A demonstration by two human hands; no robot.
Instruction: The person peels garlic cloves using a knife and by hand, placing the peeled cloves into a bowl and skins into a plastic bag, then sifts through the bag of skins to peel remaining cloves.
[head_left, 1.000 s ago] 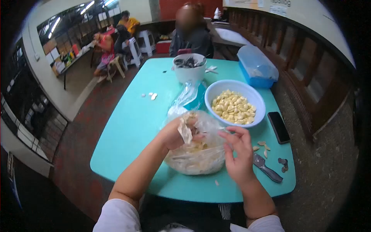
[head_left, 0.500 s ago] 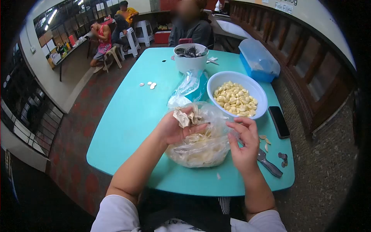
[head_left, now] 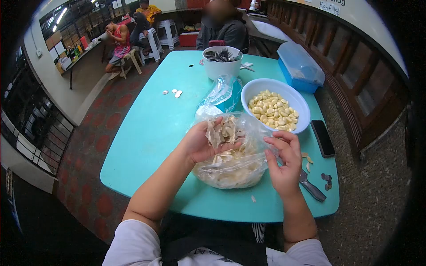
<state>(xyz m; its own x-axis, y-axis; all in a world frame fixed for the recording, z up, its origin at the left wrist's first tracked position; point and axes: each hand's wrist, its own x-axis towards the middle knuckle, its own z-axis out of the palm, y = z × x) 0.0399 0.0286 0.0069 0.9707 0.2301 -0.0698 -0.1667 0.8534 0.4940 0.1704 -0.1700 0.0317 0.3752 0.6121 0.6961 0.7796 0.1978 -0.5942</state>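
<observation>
The left hand (head_left: 199,144) is half open and cupped, palm turned up, with a bunch of dry, papery skins (head_left: 222,131) held between its thumb and fingers, above the mouth of a clear plastic bag (head_left: 233,175). The bag sits on the near part of the turquoise worktop (head_left: 142,142), with more pale peelings (head_left: 228,157) inside. The right hand (head_left: 286,166) is at the bag's right edge, its thumb and fingers loosely curled and parted, the fingertips at the plastic; whether they pinch it I cannot tell. Just beyond the bag, to the right, a pale blue bowl (head_left: 302,99) holds peeled garlic cloves (head_left: 273,111). A knife (head_left: 314,188) with a grey handle lies just beside the right wrist, near a few loose cloves (head_left: 308,166) and some dark coins (head_left: 327,181), and a phone (head_left: 322,138) lies near the worktop's right edge.
</observation>
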